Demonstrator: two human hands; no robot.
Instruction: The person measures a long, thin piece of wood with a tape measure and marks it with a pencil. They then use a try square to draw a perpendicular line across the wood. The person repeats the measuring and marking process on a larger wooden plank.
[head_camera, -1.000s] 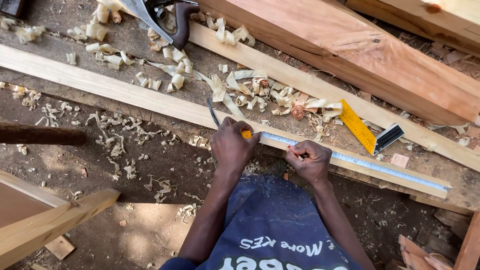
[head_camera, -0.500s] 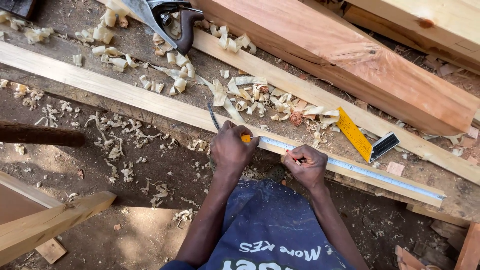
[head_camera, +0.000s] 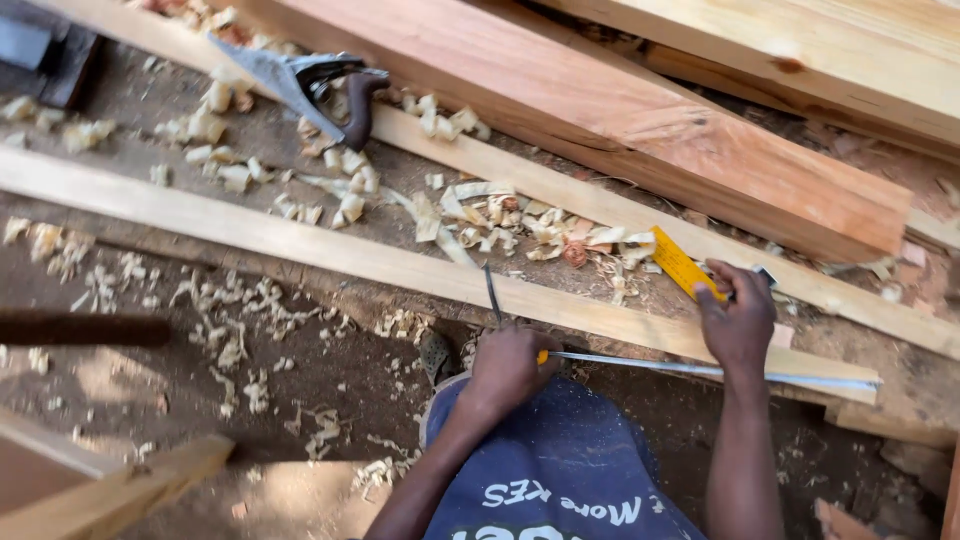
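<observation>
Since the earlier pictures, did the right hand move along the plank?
Yes. The right hand has left its spot beside the left hand and gone rightward along the plank, now touching the yellow tool.

We see an open-air carpentry yard: planks (head_camera: 420, 265) on bare dirt, shavings (head_camera: 500, 220) everywhere, a handsaw (head_camera: 300, 85) and heavy timber (head_camera: 620, 120).

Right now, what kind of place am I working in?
Most likely an outdoor carpentry yard or building site: long sawn planks lie on bare dirt, wood shavings are scattered about, and a handsaw rests by the timber.
</observation>
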